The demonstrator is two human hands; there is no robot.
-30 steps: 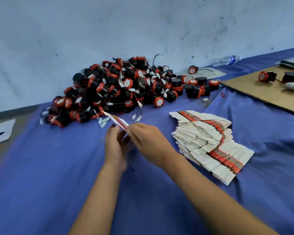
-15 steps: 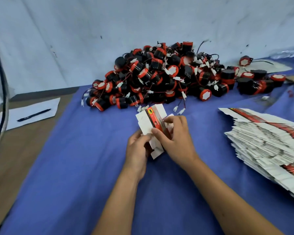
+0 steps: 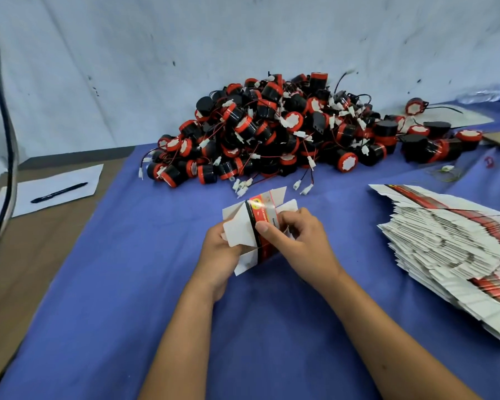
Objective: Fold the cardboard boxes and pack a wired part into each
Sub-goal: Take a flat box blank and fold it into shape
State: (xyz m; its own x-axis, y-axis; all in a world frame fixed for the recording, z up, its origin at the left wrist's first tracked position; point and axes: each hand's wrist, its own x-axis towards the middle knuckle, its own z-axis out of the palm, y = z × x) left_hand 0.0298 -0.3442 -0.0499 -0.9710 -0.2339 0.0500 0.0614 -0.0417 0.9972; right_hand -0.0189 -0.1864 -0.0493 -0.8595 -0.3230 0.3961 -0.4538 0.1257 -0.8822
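A small white cardboard box [image 3: 259,223] with a red and black printed band is held above the blue cloth, partly opened, its white flaps sticking out at both ends. My left hand [image 3: 220,255] grips its left side from below. My right hand [image 3: 300,243] holds its right side, thumb pressed on the red band. Behind them lies a big heap of black and red wired parts [image 3: 286,131] with white connectors. A slumped stack of flat unfolded boxes [image 3: 451,249] sits at the right.
The blue cloth [image 3: 127,284] covers the table beside a brown surface at the left. There a white sheet [image 3: 46,192] carries a black pen [image 3: 59,192]. A black cable [image 3: 3,157] hangs at the far left. A plastic bottle [image 3: 491,92] lies by the wall.
The flat box has been opened into a partly squared shape and turned in both hands. The view has swung left and closer, so the stack and heap sit further right.
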